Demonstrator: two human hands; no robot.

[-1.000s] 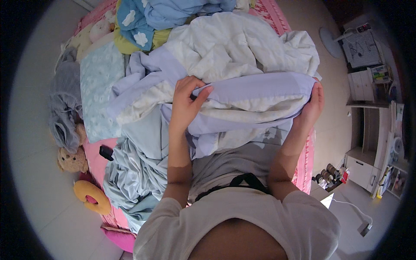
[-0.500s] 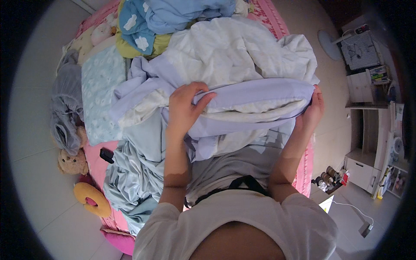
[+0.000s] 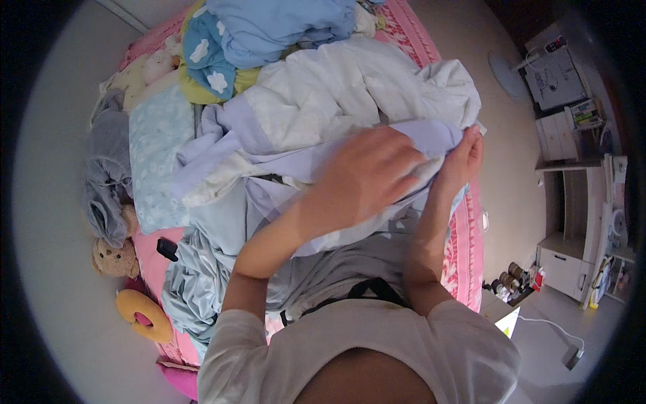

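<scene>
A rumpled white duvet cover [image 3: 330, 81] with a lavender border [image 3: 431, 135] is bunched across the middle of the bed. My right hand [image 3: 461, 160] pinches the border at the cover's right end, fingers closed round the cloth. Over the cover's middle, close to my right hand, my left hand [image 3: 370, 168] reaches to the right. It is smeared by motion, and whether its fingers hold any cloth cannot be made out. Part of the lavender cloth is hidden beneath it. Grey fabric [image 3: 336, 259] lies between the cover and my body.
On the left are a pale blue pillow [image 3: 160, 161], a teddy bear [image 3: 114, 257], an orange ring cushion [image 3: 143, 315] and a small black object [image 3: 167, 249]. Blue bedding [image 3: 282, 27] is piled at the far end. White shelving [image 3: 568, 262] stands on the right, beyond the pink bed edge [image 3: 463, 249].
My left hand has swept right across the cover, toward my right hand. My right hand has shifted slightly left with the border in it. The opening in the lavender edge has narrowed.
</scene>
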